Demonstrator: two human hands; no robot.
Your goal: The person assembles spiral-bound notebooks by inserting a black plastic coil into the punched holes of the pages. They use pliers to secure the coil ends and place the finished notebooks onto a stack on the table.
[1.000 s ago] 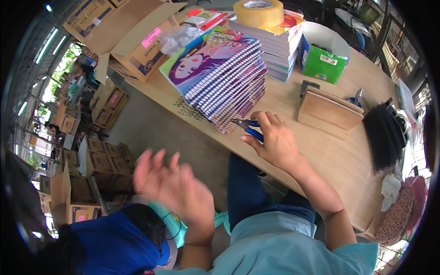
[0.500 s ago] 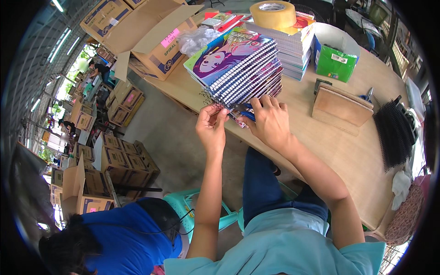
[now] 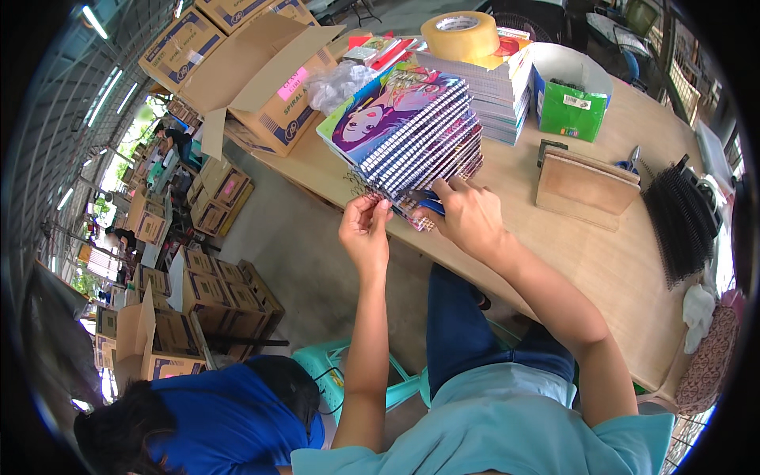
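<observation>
A fanned stack of spiral notebooks (image 3: 416,127) with colourful cartoon covers lies on the wooden table (image 3: 602,261), near its front edge. My left hand (image 3: 364,231) pinches the wire coil at the lower left corner of the stack. My right hand (image 3: 467,215) lies on the bottom notebook at the stack's front, fingers pressing it down, thumb toward the spiral edge. Both forearms reach up from the lower edge of the picture.
Behind the stack stand more piled notebooks (image 3: 495,87), a tape roll (image 3: 459,33) and a green box (image 3: 571,107). A wooden block (image 3: 586,188) and black binding coils (image 3: 682,226) lie right. Open cartons (image 3: 261,79) stand left. A person in blue (image 3: 214,423) crouches below left.
My left hand rose from my lap to the stack's lower left corner and took hold of the wire coil. My right hand stayed on the bottom notebook.
</observation>
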